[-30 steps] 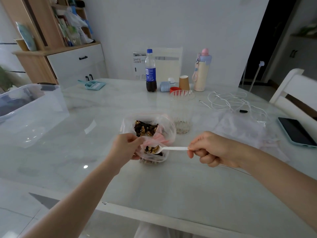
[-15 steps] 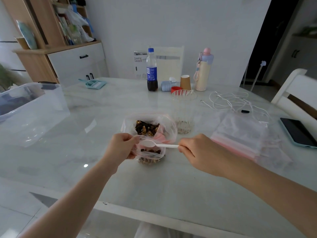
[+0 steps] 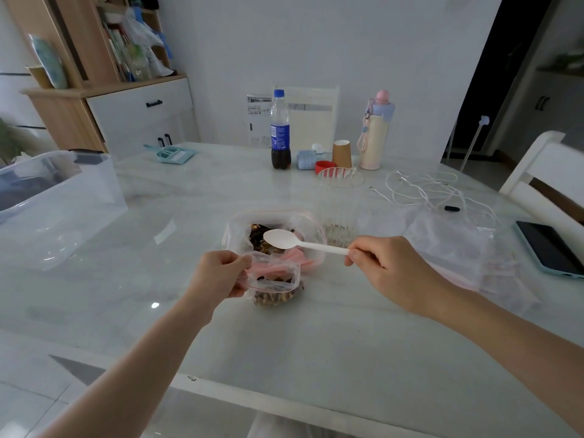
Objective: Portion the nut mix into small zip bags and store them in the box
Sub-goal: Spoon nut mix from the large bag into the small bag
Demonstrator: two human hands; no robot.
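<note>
Now emptied, the white plastic spoon (image 3: pixel 286 239) has lifted out of the small zip bag (image 3: pixel 274 281) it was tipped into a moment ago and hangs over the larger bag of nut mix (image 3: pixel 275 230), suggesting another scoop is due. Right hand (image 3: pixel 384 267) fingers pinch the handle's end; the spoon's long axis runs roughly level, bowl pointing left and slightly away. Left hand (image 3: pixel 221 275) fingers pinch the small bag's rim, holding its mouth open on the surface (image 3: pixel 316 343), nuts showing at its bottom. Far left, the clear storage box (image 3: pixel 60 197) waits; spare bags (image 3: pixel 455 248) lie right.
</note>
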